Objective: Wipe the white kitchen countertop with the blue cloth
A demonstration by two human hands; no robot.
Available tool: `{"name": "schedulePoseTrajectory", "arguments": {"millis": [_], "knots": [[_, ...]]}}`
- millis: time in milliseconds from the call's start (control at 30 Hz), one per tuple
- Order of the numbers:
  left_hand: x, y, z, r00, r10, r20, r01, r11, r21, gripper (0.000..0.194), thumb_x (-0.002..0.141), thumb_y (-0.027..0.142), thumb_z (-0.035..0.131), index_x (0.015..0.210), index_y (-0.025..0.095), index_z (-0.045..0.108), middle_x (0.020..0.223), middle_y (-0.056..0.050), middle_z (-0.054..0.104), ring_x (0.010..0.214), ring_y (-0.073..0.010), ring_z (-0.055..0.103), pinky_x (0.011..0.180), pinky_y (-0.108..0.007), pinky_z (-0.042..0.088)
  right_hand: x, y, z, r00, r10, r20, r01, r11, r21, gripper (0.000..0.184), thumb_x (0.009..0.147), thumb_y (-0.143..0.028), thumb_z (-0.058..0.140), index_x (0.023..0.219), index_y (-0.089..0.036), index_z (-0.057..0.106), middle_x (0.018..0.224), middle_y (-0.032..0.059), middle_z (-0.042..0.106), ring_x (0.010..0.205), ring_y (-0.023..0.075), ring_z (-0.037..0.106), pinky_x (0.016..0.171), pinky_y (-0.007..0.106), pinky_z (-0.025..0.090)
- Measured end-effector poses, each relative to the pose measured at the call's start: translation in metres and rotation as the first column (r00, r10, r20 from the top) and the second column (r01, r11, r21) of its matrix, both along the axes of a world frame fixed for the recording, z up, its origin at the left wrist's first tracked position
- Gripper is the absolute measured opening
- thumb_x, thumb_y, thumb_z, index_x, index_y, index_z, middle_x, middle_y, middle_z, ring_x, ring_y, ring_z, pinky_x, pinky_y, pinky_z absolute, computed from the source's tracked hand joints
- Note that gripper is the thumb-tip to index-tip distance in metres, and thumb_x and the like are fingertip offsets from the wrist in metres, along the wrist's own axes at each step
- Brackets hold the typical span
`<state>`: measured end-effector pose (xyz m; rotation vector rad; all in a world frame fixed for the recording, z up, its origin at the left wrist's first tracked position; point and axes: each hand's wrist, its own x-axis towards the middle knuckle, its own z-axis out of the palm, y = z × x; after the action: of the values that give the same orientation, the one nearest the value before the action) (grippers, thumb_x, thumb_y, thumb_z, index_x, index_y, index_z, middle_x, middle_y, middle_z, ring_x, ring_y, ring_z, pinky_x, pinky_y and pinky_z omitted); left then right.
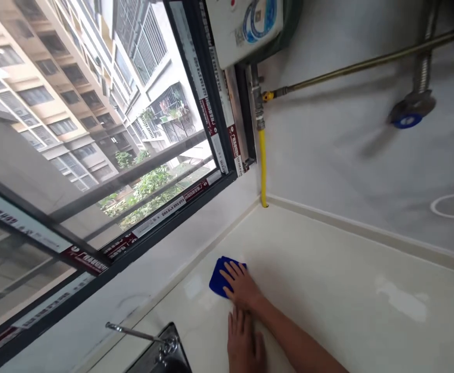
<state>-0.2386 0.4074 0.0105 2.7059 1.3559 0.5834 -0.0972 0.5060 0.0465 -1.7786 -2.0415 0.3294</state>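
A folded blue cloth (218, 278) lies on the pale glossy countertop (327, 274), close to the wall below the window. On top of it rests my right hand (242, 285), palm down, fingers spread and stretched out over the cloth's right side. My left hand (244, 339) lies on the countertop just below my right wrist, fingers extended and flat, nothing visible in it. The part of the cloth beneath my right palm is hidden.
A sink (164, 357) with a chrome faucet (133, 331) is at the lower left. A dark-framed window (164, 207) runs along the left wall. In the corner, a yellow hose (263, 166) enters the counter below a wall-mounted heater (246, 31). A blue-capped valve (407, 120) juts from the right wall.
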Motion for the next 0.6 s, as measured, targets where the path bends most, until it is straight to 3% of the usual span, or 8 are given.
{"name": "schedulePoseTrajectory", "arguments": {"millis": [100, 233, 367, 600], "knots": [[-0.034, -0.034, -0.001, 0.998, -0.024, -0.058, 0.026, 0.999, 0.038, 0.056, 0.093, 0.031, 0.045, 0.148, 0.035, 0.034, 0.154, -0.005, 0.044, 0.143, -0.0297, 0.040, 0.111, -0.060, 0.048, 0.028, -0.033, -0.011, 0.990, -0.114, 0.078, 0.114, 0.994, 0.002, 0.060, 0.097, -0.049, 0.037, 0.152, -0.026, 0.037, 0.164, 0.0086, 0.025, 0.151, 0.0273, 0.020, 0.123, 0.051, 0.011], [-0.066, -0.088, -0.005, 0.979, 0.165, -0.117, -0.162, 0.986, 0.035, 0.055, 0.094, 0.032, 0.043, 0.148, 0.037, 0.031, 0.158, -0.006, 0.038, 0.147, -0.0311, 0.032, 0.115, -0.063, 0.042, 0.043, -0.095, -0.030, 0.964, -0.231, 0.136, 0.216, 0.970, 0.112, 0.059, 0.098, -0.047, 0.033, 0.152, -0.024, 0.037, 0.163, 0.0088, 0.027, 0.151, 0.0272, 0.020, 0.123, 0.051, 0.011], [-0.058, -0.122, -0.007, 0.937, 0.303, -0.171, -0.305, 0.952, 0.013, 0.053, 0.096, 0.030, 0.035, 0.149, 0.026, 0.032, 0.159, -0.014, 0.034, 0.148, -0.0327, 0.028, 0.116, -0.063, 0.040, 0.035, -0.164, -0.046, 0.955, -0.264, 0.134, 0.223, 0.939, 0.262, 0.057, 0.098, -0.046, 0.034, 0.150, -0.022, 0.040, 0.161, 0.0108, 0.033, 0.150, 0.0286, 0.023, 0.122, 0.052, 0.015], [-0.036, -0.128, 0.017, 0.919, 0.360, -0.158, -0.369, 0.929, -0.027, 0.055, 0.097, 0.039, 0.032, 0.148, 0.021, 0.034, 0.161, -0.015, 0.030, 0.151, -0.0315, 0.023, 0.122, -0.061, 0.029, 0.019, -0.289, -0.043, 0.959, -0.251, 0.129, 0.187, 0.907, 0.377, 0.061, 0.097, -0.044, 0.044, 0.154, -0.026, 0.031, 0.162, 0.0091, 0.030, 0.148, 0.0296, 0.028, 0.120, 0.052, 0.019]]}}
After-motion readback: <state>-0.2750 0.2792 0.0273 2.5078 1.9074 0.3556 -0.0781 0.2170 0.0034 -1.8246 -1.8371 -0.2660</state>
